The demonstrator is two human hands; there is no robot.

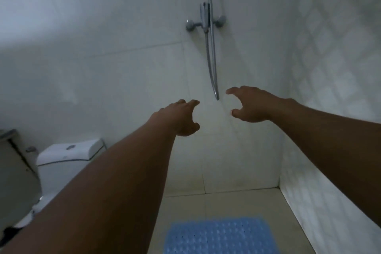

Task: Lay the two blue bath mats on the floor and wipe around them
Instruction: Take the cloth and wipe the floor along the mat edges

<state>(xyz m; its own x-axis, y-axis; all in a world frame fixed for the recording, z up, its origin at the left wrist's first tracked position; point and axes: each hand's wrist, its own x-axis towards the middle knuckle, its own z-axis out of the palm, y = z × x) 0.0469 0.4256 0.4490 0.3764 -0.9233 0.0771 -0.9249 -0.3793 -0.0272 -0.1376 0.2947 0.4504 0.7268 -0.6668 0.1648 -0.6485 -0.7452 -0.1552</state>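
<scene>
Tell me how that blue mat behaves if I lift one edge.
The blue mat likely droops: it looks thin, lying flat on the floor. Its bumpy, perforated surface suggests rubber, so it probably grips rather than slides.

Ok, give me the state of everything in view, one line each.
blue bath mat: flat on the floor, partly out of frame
left hand: outstretched, fingers open, empty
right hand: outstretched, fingers loosely curled, empty
shower hose: hanging in a loop against the wall
toilet cistern lid: in place
</scene>
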